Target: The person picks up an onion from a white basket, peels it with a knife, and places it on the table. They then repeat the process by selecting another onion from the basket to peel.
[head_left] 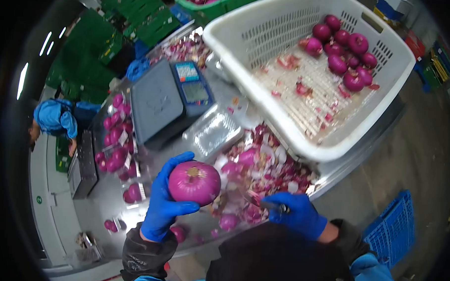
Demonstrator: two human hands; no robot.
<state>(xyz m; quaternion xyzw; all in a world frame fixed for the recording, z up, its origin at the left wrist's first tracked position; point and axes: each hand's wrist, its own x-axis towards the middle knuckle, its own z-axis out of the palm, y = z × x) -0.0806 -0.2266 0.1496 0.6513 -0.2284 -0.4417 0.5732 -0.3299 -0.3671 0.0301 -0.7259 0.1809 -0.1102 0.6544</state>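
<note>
My left hand (163,207), in a blue glove, is wrapped round a large peeled red onion (196,184), its root end facing up. My right hand (299,215), gloved in blue too, is closed on the dark handle of a knife (273,206). The knife's blade is blurred and points left toward the onion, apart from it. Below and between the hands, a heap of onion skins and trimmings (276,174) covers the steel table (172,163). A few onions lie near the heap, one of them a small onion (228,221) close to the table's front edge.
A white crate (309,153) with several red onions stands at the back right. Behind my left hand are a clear plastic tray (213,132) and a grey weighing scale (157,101). Packed onions (117,136) line the left. A person in blue (55,117) works beyond. A blue crate (393,228) stands right.
</note>
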